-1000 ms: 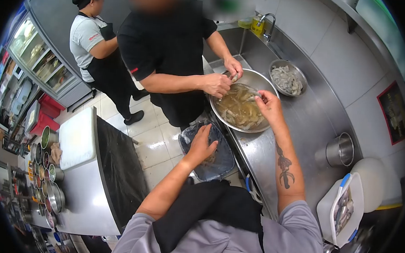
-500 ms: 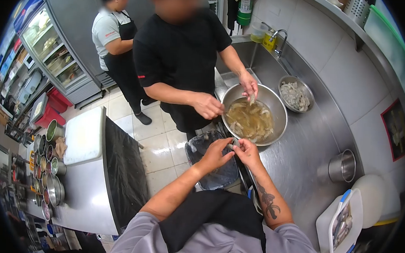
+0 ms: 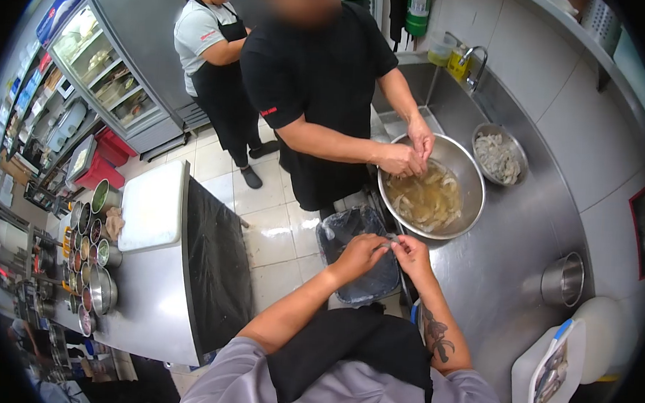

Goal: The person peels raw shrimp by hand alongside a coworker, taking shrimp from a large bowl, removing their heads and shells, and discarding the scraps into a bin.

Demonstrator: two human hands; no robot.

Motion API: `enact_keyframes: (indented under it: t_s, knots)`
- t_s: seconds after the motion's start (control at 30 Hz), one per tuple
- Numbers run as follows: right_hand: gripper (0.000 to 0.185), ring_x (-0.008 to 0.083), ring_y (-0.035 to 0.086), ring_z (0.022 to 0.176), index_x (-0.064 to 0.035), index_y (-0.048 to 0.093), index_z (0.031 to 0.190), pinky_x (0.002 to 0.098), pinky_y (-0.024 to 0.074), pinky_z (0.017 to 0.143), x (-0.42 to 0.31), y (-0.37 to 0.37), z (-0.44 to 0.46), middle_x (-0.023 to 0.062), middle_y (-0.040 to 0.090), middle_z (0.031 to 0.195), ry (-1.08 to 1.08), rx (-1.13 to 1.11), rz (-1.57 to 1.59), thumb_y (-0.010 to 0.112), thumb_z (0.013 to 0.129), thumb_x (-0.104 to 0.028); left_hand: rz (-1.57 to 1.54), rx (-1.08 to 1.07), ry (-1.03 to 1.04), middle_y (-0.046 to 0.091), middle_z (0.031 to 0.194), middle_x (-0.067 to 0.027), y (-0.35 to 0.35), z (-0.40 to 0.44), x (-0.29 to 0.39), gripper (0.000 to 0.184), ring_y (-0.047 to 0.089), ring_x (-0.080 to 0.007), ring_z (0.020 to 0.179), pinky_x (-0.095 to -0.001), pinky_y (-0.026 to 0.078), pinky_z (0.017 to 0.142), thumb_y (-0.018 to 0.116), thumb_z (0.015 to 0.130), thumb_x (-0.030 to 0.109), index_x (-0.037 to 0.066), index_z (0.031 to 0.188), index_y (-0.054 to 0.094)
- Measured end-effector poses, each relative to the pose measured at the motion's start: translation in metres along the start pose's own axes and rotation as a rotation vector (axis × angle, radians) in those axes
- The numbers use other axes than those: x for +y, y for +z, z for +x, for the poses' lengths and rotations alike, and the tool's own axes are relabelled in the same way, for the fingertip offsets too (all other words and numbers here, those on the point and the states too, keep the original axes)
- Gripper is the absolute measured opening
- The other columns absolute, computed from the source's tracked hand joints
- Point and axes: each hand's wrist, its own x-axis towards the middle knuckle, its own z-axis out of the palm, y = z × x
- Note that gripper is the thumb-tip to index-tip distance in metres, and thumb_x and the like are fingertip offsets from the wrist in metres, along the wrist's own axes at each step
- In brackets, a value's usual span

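Observation:
Fingertips of my left hand (image 3: 360,254) and my right hand (image 3: 411,256) pinch a small grey shrimp (image 3: 390,239) from both sides. Both hands are over the inner edge of the counter, above a bin lined with a dark bag (image 3: 366,280). Just beyond them, a large steel bowl (image 3: 473,198) holds shrimp in cloudy yellowish water. A co-worker's two hands (image 3: 412,154) meet over that bowl; what their fingers hold is hard to make out. Behind it to the right, a smaller steel bowl (image 3: 521,145) contains pale grey shrimp.
A co-worker in black (image 3: 314,84) stands across the bin, another person (image 3: 216,72) behind. A sink tap (image 3: 477,67) is at the back. Along the right are a steel pot (image 3: 563,280) and a white container (image 3: 536,373). A cutting board (image 3: 151,207) lies on the left counter.
The co-worker's hands, apart before, have come together over the large bowl. My fingers have shifted on the shrimp, my hands slightly farther apart. The whole view has swung a little.

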Motion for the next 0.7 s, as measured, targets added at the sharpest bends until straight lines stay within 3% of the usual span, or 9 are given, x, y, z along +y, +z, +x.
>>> enact_keyframes:
  t_s: [0.23, 0.53, 0.7]
  knots:
    - [0.016, 0.0061, 0.053, 0.060, 0.0013, 0.067, 0.097, 0.0237, 0.0455, 0.056, -0.020, -0.006, -0.002, 0.0021, 0.064, 0.070, 0.076, 0.056, 0.064, 0.066, 0.088, -0.011, 0.129, -0.001, 0.071, 0.064, 0.087, -0.0158, 0.008, 0.007, 0.002, 0.016, 0.061, -0.0355, 0.084, -0.0439, 0.046, 0.078, 0.062, 0.086, 0.010, 0.000, 0.099, 0.064]
    - [0.023, 0.0085, 0.057, 0.064, 0.0047, 0.066, 0.104, 0.0251, 0.0481, 0.059, -0.017, -0.006, -0.001, 0.0064, 0.066, 0.075, -0.040, 0.163, 0.052, 0.067, 0.087, -0.011, 0.251, -0.035, 0.161, 0.061, 0.080, -0.0158, -0.002, 0.025, 0.020, 0.017, 0.060, -0.0348, 0.079, -0.0447, 0.045, 0.074, 0.058, 0.080, 0.006, -0.001, 0.096, 0.063]
    - [0.022, 0.0084, 0.057, 0.062, 0.0054, 0.064, 0.103, 0.0254, 0.0476, 0.058, -0.031, -0.004, 0.000, 0.0067, 0.065, 0.075, -0.076, 0.180, 0.098, 0.066, 0.087, -0.010, 0.258, 0.070, 0.186, 0.063, 0.081, -0.0167, -0.002, 0.028, 0.019, 0.016, 0.060, -0.0344, 0.078, -0.0451, 0.045, 0.072, 0.060, 0.080, 0.005, -0.003, 0.093, 0.064]
